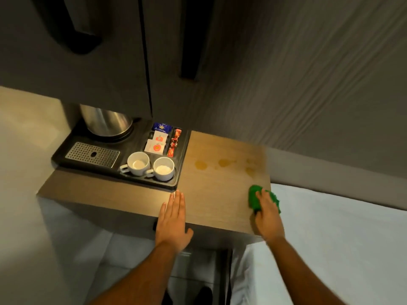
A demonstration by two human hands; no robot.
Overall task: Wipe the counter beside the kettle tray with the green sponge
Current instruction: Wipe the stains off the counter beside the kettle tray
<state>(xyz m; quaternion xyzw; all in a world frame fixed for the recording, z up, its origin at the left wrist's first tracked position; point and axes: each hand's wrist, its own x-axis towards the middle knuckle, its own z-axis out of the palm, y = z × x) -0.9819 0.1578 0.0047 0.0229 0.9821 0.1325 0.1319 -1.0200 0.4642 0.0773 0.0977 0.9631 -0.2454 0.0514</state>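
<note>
The wooden counter (220, 190) carries several yellowish stains (201, 165) to the right of the black kettle tray (182, 164). The green sponge (254, 194) lies at the counter's front right corner, and my right hand (267, 213) presses down on it with the fingers over its top. My left hand (172, 221) rests flat and open on the counter's front edge, just in front of the tray's corner, holding nothing.
The tray holds a steel kettle (105, 123), a metal drip grille (92, 154), two white cups (152, 167) and sachets (164, 139). Dark cabinet doors (88, 62) hang above. A white bed (330, 238) adjoins the counter on the right.
</note>
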